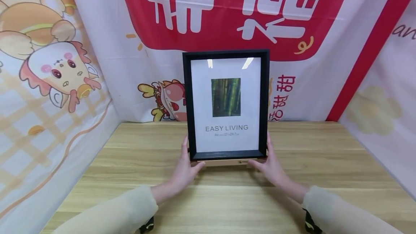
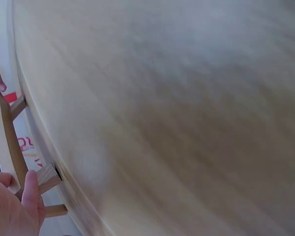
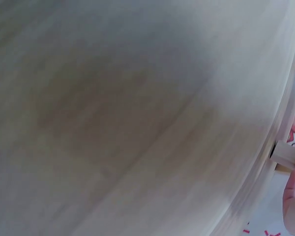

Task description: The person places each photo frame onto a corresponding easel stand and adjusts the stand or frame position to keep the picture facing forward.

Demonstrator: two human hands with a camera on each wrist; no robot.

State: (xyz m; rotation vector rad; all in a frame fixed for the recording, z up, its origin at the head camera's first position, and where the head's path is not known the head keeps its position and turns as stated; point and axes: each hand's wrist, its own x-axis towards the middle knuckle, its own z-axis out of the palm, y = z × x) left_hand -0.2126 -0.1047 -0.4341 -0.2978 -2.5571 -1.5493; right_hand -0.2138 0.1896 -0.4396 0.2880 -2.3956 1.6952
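The black picture frame [image 1: 226,104] stands upright near the middle of the counter [image 1: 325,161], its bottom edge seated on a low wooden stand [image 1: 227,162] whose pale front bar shows just under it. My left hand [image 1: 184,169] is at the lower left corner, fingers running up the frame's side and thumb reaching toward the front of the stand; my right hand [image 1: 272,167] mirrors it at the lower right corner. Both look fairly straight-fingered and pressed flat against the frame and stand rather than wrapped round them, so I'd call them open and steadying. In the left wrist view I see the stand's wooden legs [image 2: 46,182] and my thumb resting near them; the right wrist view shows little beyond blurred counter and one fingertip beside a wooden peg [image 3: 287,153]. As I judge it, the main part is done: the frame is up, facing me, and looks square on its support. What seems left is small: making sure it sits firmly in the stand and does not tip, then taking my hands away.
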